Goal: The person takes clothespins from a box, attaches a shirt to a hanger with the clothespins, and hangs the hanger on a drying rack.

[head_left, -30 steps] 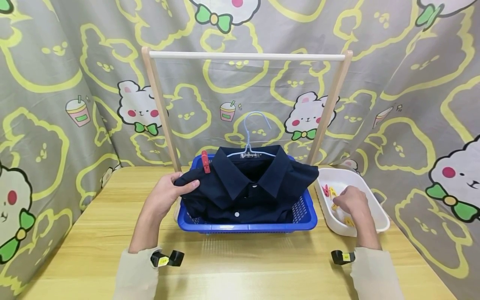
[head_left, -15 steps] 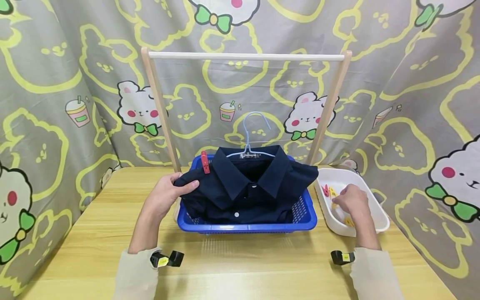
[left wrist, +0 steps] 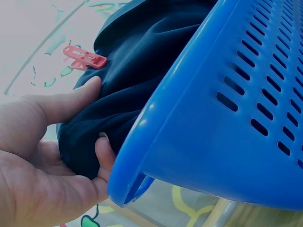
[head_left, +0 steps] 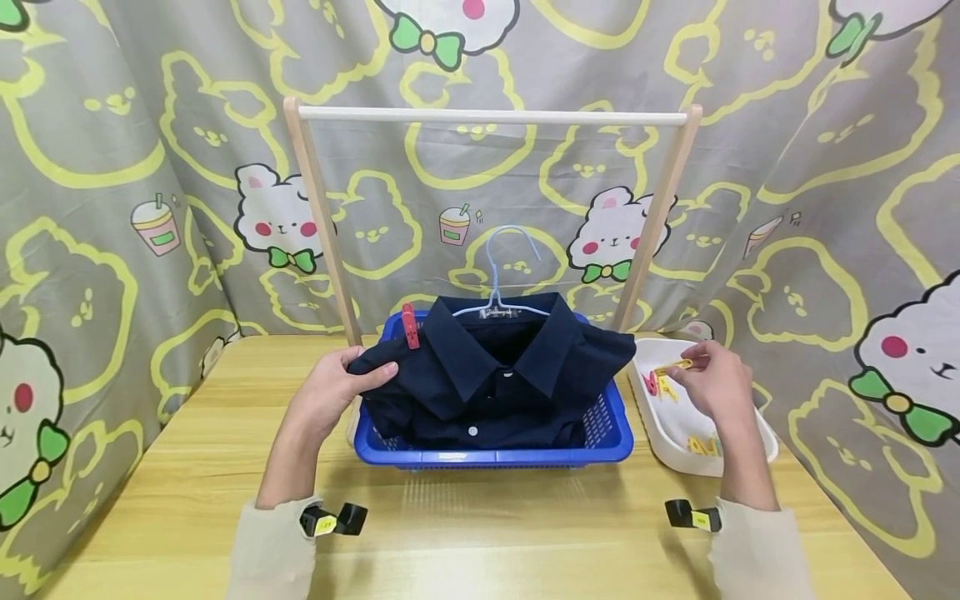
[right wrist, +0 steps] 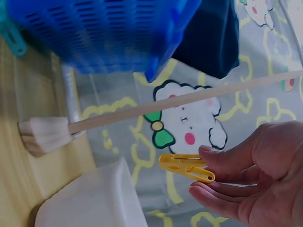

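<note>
A dark navy collared shirt (head_left: 450, 375) on a light blue wire hanger (head_left: 495, 267) lies in a blue plastic basket (head_left: 495, 456). My left hand (head_left: 330, 387) grips the shirt's left shoulder, thumb on top and fingers beneath, as the left wrist view shows. Close to that thumb a red clothespin (left wrist: 85, 57) is clipped on the shoulder; the head view shows it upright. Over the white tub (head_left: 660, 442), my right hand (head_left: 716, 379) pinches a yellow clothespin (right wrist: 187, 167) between thumb and fingers. Inside the tub lie a pink clothespin (head_left: 650, 383) and several yellow ones.
Behind the basket stands a wooden rack with a white crossbar (head_left: 495, 116). A patterned curtain (head_left: 480, 50) hangs around the back and sides. Everything rests on a wood-grain table (head_left: 480, 533). Beneath the basket's edge, a teal clothespin (right wrist: 13, 35) shows.
My right hand has risen from inside the tub with a yellow clothespin pinched in its fingers. The left hand keeps its hold on the shirt's shoulder.
</note>
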`<state>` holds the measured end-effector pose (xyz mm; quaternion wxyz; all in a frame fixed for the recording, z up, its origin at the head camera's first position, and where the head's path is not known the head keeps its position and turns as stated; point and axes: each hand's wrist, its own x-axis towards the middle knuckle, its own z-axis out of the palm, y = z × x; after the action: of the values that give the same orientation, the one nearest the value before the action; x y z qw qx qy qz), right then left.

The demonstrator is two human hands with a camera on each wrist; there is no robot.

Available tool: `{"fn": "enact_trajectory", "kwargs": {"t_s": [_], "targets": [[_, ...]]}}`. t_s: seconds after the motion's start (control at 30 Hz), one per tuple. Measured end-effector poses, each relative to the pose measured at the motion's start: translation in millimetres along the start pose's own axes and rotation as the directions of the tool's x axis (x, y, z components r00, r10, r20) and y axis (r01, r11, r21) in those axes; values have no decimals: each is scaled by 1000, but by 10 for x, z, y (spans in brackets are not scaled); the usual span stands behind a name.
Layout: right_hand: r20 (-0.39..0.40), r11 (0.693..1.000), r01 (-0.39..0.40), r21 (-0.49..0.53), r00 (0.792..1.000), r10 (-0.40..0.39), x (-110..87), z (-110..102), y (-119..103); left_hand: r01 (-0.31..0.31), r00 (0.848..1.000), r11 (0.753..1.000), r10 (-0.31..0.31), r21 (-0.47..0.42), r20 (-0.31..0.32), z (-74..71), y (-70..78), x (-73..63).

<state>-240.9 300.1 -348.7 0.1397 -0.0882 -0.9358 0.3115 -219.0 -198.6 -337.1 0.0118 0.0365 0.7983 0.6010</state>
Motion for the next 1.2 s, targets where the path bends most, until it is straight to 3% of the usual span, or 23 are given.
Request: {"fn": "enact_trajectory", "kwargs": {"t_s": [0.17, 0.47, 0.8, 1.2], "targets": [[-30, 999, -15, 48, 999, 17, -58, -61, -89, -2, 1000, 1000, 2, -1, 1, 2, 0, -6], [-200, 989, 36, 146, 980, -6, -177, -128, -317, -14, 1000, 1000, 14, -11, 11, -1, -5, -5], [-266, 964, 54, 262, 964, 18, -333, -194, -583, -18, 1000, 1000, 18, -11, 15, -8, -7, -9], [-245, 918, 112, 380, 969, -17, -443, -156, -766, -23, 999, 999, 24, -28, 27, -5, -14, -31]]}}
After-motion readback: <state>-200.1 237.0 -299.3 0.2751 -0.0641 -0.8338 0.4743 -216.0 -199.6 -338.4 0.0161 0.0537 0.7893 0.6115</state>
